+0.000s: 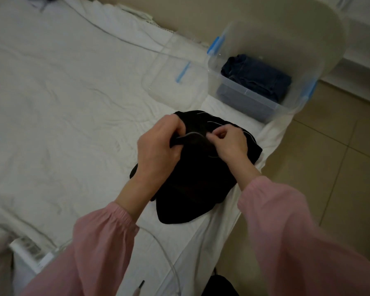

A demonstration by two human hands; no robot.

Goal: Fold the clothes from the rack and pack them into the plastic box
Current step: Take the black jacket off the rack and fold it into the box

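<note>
Both hands, left [158,144] and right [229,142], pinch the black top [192,182] on the bed [62,92], probably by its straps, so tuck those in flat before it joins the box [246,101].

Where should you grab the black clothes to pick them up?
Probably its two side edges, one grip from each side, scooping underneath. The black garment lies as a soft, loosely folded heap on the bed, so a single top pinch would likely unfold it.
</note>
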